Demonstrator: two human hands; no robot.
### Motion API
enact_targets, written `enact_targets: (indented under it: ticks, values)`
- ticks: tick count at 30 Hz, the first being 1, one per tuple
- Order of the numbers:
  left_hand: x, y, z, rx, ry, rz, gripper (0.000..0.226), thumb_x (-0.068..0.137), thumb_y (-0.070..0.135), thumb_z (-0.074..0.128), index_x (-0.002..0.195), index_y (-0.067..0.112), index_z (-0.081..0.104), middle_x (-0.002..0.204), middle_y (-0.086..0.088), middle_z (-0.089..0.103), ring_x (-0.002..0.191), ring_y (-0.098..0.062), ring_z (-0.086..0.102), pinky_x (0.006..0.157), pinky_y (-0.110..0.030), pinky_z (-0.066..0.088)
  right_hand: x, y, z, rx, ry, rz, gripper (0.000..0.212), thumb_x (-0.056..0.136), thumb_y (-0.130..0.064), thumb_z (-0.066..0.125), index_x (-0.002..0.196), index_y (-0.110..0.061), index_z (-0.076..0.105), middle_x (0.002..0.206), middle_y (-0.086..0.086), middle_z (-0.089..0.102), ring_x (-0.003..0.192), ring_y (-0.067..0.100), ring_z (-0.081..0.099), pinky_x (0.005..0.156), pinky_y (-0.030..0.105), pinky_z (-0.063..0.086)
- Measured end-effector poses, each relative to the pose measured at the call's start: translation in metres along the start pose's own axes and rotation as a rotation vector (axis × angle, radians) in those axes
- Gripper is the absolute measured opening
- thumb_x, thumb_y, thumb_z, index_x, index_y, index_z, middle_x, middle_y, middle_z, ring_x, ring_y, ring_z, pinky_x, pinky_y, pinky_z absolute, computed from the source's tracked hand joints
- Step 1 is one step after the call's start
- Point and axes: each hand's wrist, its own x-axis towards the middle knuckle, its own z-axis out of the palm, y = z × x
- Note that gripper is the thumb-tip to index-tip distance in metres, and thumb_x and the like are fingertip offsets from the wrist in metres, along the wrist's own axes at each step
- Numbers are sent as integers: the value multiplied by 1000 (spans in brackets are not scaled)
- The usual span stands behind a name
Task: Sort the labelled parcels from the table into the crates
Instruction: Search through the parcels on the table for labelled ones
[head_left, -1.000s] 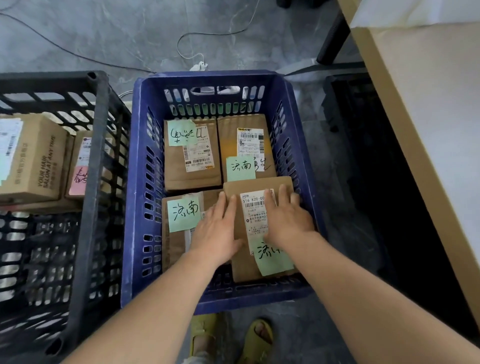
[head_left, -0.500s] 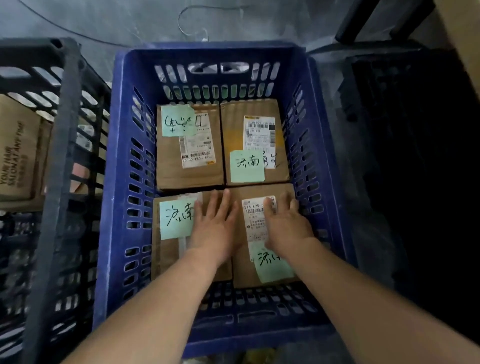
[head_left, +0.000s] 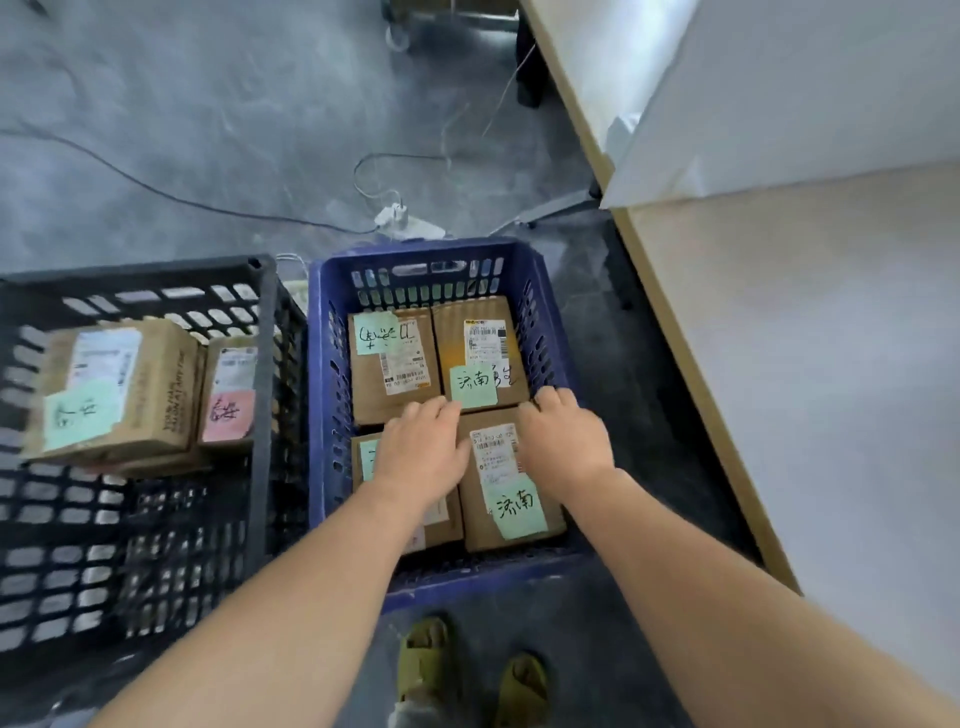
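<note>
Left hand (head_left: 423, 449) and right hand (head_left: 563, 441) flat, fingers spread, on one parcel (head_left: 511, 486). Around them, blue crate (head_left: 324, 395); three more parcels beside.

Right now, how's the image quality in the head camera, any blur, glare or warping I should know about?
Head view: strong wide-angle warping, the table edge slants and the forearms balloon at the bottom; soft motion blur throughout, so the printed labels are unreadable, though the large handwriting on the green note stays legible; the white tabletop is bright but not blown out; the black crate interior is dim; both hands are evenly lit.
</note>
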Motion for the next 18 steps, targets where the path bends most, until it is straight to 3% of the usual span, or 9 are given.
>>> enact_targets:
  ticks: [9,18]
  values:
    - [-60,71,-93,68,146,289,57,101,47,33,149,18,27,155,0,29,143,-20,24,115,-35,22,-117,25,-97,29,249,227,29,99,-23,40,124,-13,51,128,8,48,121,27,42,91,36,42]
    - [-103,189,-127,156,225,685,61,101,50,28,152,18,19,157,-2,25,145,-20,19,118,-36,14,-231,73,-132,-27,408,519,33,100,-27,39,126,-11,52,127,10,50,117,27,45,93,38,41]
